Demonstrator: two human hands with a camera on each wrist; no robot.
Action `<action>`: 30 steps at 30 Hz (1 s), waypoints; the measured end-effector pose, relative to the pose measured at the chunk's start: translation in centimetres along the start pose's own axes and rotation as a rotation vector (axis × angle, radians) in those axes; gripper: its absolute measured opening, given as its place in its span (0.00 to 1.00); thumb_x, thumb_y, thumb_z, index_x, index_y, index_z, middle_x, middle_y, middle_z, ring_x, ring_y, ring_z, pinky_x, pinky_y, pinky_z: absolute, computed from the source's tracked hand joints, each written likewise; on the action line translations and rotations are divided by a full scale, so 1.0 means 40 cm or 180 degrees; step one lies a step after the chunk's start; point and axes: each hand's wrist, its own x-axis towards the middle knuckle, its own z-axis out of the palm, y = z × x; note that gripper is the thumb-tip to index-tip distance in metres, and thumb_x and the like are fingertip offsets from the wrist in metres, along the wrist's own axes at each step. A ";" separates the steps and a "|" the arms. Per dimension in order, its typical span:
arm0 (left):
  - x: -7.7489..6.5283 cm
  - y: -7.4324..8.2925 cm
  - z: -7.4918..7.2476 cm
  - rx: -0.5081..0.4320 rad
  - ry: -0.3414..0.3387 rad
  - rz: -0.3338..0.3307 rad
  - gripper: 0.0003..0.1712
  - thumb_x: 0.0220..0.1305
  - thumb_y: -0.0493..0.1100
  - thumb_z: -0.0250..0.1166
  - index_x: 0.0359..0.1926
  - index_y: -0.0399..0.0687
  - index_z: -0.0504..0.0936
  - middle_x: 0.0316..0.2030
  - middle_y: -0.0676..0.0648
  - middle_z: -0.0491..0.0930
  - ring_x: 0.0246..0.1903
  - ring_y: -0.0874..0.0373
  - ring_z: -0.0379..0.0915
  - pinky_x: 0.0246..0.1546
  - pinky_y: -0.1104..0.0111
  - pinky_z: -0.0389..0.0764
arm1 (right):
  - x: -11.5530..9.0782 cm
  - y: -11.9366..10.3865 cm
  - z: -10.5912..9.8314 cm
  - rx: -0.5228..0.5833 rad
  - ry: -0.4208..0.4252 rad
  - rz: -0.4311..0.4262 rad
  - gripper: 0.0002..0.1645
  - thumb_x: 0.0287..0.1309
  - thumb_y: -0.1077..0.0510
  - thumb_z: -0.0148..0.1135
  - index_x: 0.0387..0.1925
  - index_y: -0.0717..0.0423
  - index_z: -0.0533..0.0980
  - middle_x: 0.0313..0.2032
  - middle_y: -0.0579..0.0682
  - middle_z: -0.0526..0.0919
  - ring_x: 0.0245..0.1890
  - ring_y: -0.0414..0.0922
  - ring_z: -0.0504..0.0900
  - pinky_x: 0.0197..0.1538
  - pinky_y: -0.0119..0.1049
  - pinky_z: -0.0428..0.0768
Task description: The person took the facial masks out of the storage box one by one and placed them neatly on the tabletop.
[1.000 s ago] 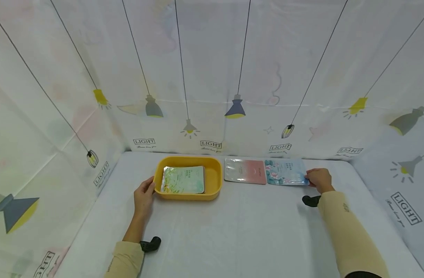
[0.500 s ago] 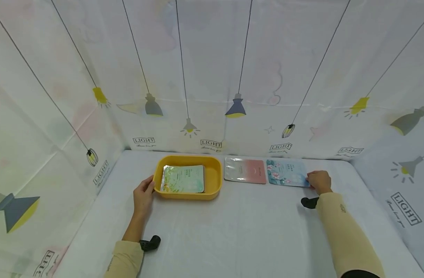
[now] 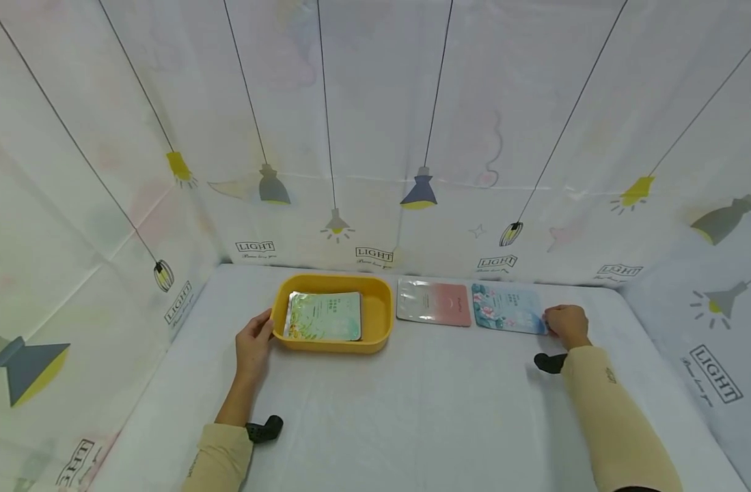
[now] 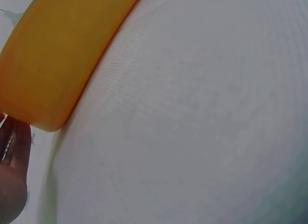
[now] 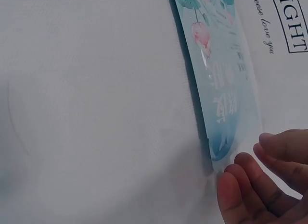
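Observation:
On the far part of the table stands a yellow tray [image 3: 384, 328] holding green sheet mask packets [image 3: 326, 316], stacked at its left. My left hand [image 3: 253, 347] rests against the tray's left end, its fingers fairly straight along the wall; the left wrist view shows the tray's outer side [image 4: 62, 60]. To the right of the tray, a pink and silver sheet mask packet [image 3: 433, 303] lies flat. Beside it is a blue flowered sheet mask packet [image 3: 509, 307], slightly tilted, whose right end my right hand [image 3: 568, 324] pinches. Thumb and fingertips [image 5: 231, 185] meet that end in the right wrist view.
A white cloth covers the table [image 3: 400, 424]. A curtain [image 3: 375, 137] printed with lamps hangs behind and at both sides, close to the far edge. Each wrist wears a black device, the left one [image 3: 266, 429] and the right one [image 3: 549, 362].
The blue packet's right end has swung slightly toward me with my right hand, leaving it a little askew beside the pink one. My left hand and the tray stay put.

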 end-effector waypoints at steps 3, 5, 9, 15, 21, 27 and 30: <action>0.001 -0.006 0.002 0.0021 0.0028 0.0024 0.23 0.74 0.43 0.54 0.64 0.37 0.72 0.63 0.39 0.73 0.56 0.52 0.72 0.43 0.87 0.77 | 0.002 -0.001 -0.006 0.0216 0.0002 0.0122 0.25 0.65 0.59 0.51 0.58 0.72 0.71 0.39 0.59 0.81 0.28 0.41 0.76 0.29 0.30 0.81; 0.001 -0.007 0.002 0.0002 0.0036 0.0026 0.22 0.73 0.43 0.54 0.64 0.37 0.72 0.62 0.39 0.74 0.55 0.53 0.72 0.43 0.87 0.77 | 0.004 -0.005 -0.008 0.0338 0.0018 0.0191 0.27 0.65 0.58 0.50 0.61 0.72 0.70 0.40 0.59 0.80 0.28 0.40 0.76 0.30 0.30 0.81; 0.000 -0.006 0.003 -0.0004 0.0035 0.0051 0.23 0.73 0.43 0.54 0.64 0.38 0.72 0.63 0.39 0.73 0.56 0.53 0.71 0.43 0.88 0.77 | 0.002 -0.017 -0.010 0.0537 -0.0019 0.0302 0.29 0.67 0.56 0.49 0.64 0.68 0.68 0.44 0.58 0.78 0.31 0.42 0.77 0.32 0.30 0.81; 0.003 -0.006 0.003 0.0057 0.0028 0.0028 0.23 0.74 0.44 0.53 0.65 0.39 0.71 0.63 0.40 0.73 0.55 0.58 0.71 0.43 0.88 0.76 | -0.024 -0.042 -0.016 0.0734 -0.0407 0.0286 0.32 0.70 0.53 0.46 0.69 0.67 0.62 0.57 0.61 0.73 0.39 0.42 0.78 0.43 0.31 0.84; 0.006 -0.008 0.005 0.0076 0.0071 0.0035 0.23 0.74 0.43 0.53 0.65 0.39 0.71 0.63 0.40 0.73 0.51 0.65 0.72 0.44 0.88 0.76 | -0.054 -0.078 -0.010 0.0896 -0.0603 0.0146 0.33 0.71 0.52 0.45 0.70 0.67 0.60 0.60 0.61 0.71 0.42 0.42 0.78 0.49 0.32 0.83; 0.006 -0.010 0.006 0.0017 0.0081 0.0037 0.22 0.74 0.43 0.53 0.64 0.39 0.72 0.62 0.40 0.74 0.48 0.70 0.73 0.44 0.87 0.77 | -0.078 -0.102 0.003 0.0918 -0.0855 0.0014 0.33 0.73 0.51 0.43 0.71 0.67 0.58 0.63 0.63 0.67 0.50 0.47 0.76 0.46 0.29 0.84; 0.004 -0.014 0.004 0.0016 0.0066 0.0029 0.23 0.74 0.45 0.53 0.64 0.40 0.72 0.62 0.41 0.74 0.48 0.70 0.73 0.44 0.87 0.77 | -0.096 -0.116 0.008 0.0927 -0.0972 -0.0046 0.33 0.73 0.50 0.42 0.71 0.67 0.57 0.65 0.64 0.66 0.54 0.49 0.75 0.47 0.29 0.84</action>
